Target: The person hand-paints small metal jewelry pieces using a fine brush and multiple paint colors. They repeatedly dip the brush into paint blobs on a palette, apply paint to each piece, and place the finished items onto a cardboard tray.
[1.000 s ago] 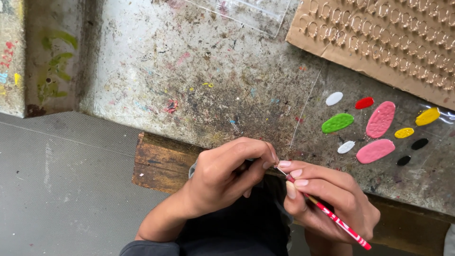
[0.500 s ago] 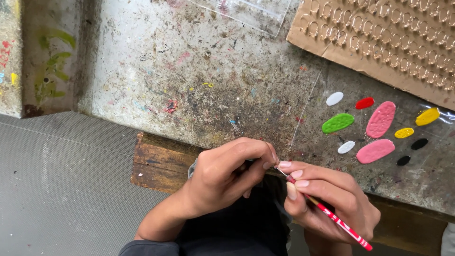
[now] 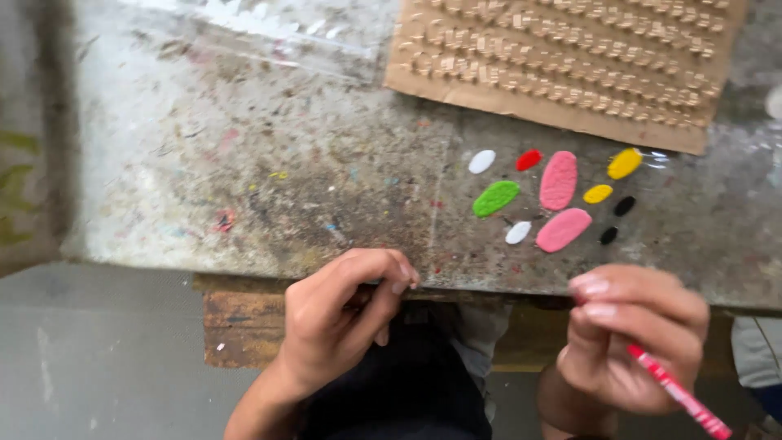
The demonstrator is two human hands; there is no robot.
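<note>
The left hand (image 3: 338, 326) sits in the lower middle of the frame, right at the near edge of the desk (image 3: 244, 163). Its fingers are curled in tight, with the thumb pressed to the fingertips. They seem to pinch something very small, but it is too tiny to tell what it is.

The right hand (image 3: 631, 338) is in the lower right, just below the desk edge. It is curled around a thin red brush (image 3: 676, 395) with white marks. The brush handle sticks out toward the lower right corner. Its tip is hidden inside the hand. The two hands are well apart, with a dark lap showing between them.

On the desk, right of the middle, lie little blobs of paint. There is a green blob (image 3: 495, 198), two big pink blobs (image 3: 559, 180), a red blob (image 3: 529, 160), two yellow blobs (image 3: 624, 163), two white blobs (image 3: 481, 161) and two black dots (image 3: 624, 205). They lie near the desk's front edge, just above the right hand.

A brown cardboard sheet (image 3: 562, 114) with rows of small pale pieces fills the upper right. Its lower edge comes near the paint blobs. A clear plastic sheet (image 3: 269, 37) lies at the upper left.

The left and middle part of the desk is bare, scratched and speckled with old paint. Below the desk edge on the left is a grey floor (image 3: 98, 350) and a rusty brown beam (image 3: 244, 326).
</note>
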